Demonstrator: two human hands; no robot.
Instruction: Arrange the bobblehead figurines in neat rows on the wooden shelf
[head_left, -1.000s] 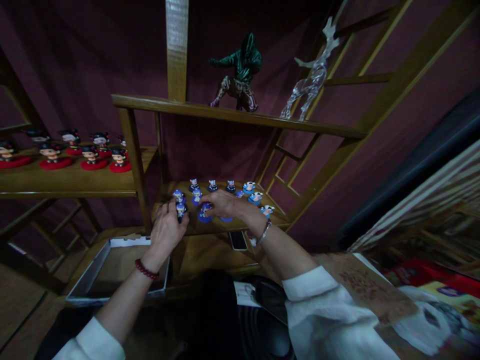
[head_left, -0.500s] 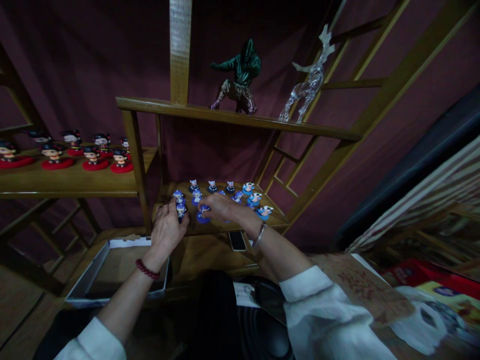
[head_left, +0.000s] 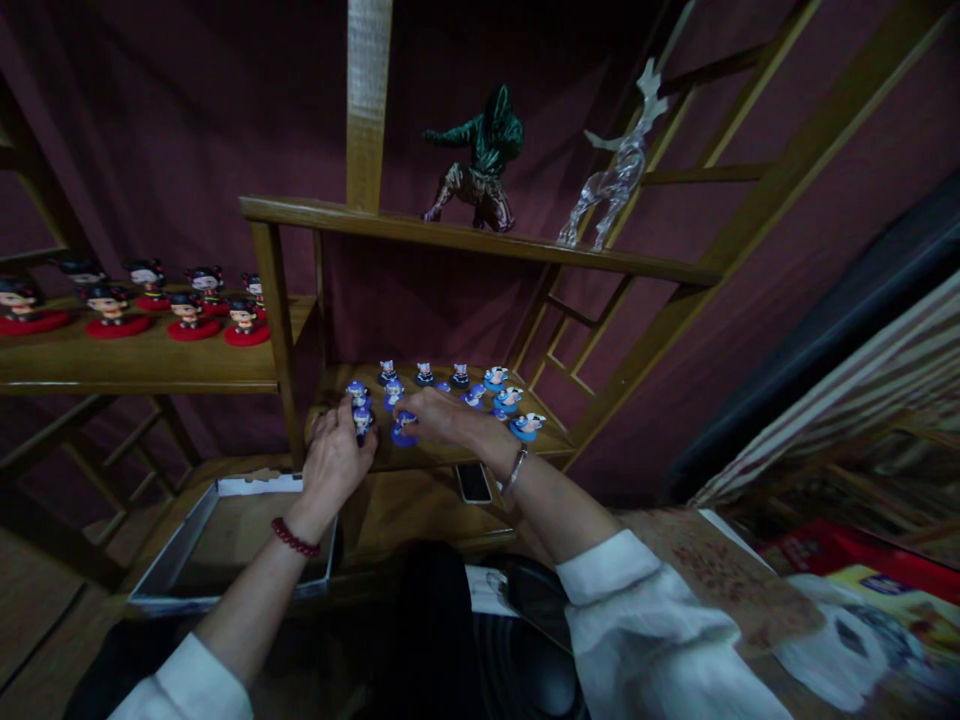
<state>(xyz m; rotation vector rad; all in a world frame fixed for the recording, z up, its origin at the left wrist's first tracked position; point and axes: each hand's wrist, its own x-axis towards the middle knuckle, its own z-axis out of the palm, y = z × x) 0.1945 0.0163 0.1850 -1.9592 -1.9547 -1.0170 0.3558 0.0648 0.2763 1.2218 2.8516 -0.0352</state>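
Observation:
On the lower shelf, my left hand (head_left: 337,455) has its fingers around a small purple figurine (head_left: 362,422) at the front left. My right hand (head_left: 441,415) pinches another purple figurine (head_left: 405,428) a little to the right, its round base on or just over the shelf. Behind them stand more purple figurines (head_left: 393,392), partly covered by my right hand. A back row holds black-and-white figurines (head_left: 424,373). Along the right side are blue-and-white figurines (head_left: 527,426) on blue bases.
A phone (head_left: 474,483) lies on the ledge below, beside an open shallow box (head_left: 176,545). Red-based figurines (head_left: 187,313) fill the left shelf. Overhead, the upper shelf board (head_left: 450,232) carries a green hooded statue (head_left: 487,150) and a clear deer figure (head_left: 615,180).
The figurine in my right hand has shifted very slightly left. My left hand stays at the front left figurine. The view has moved a little.

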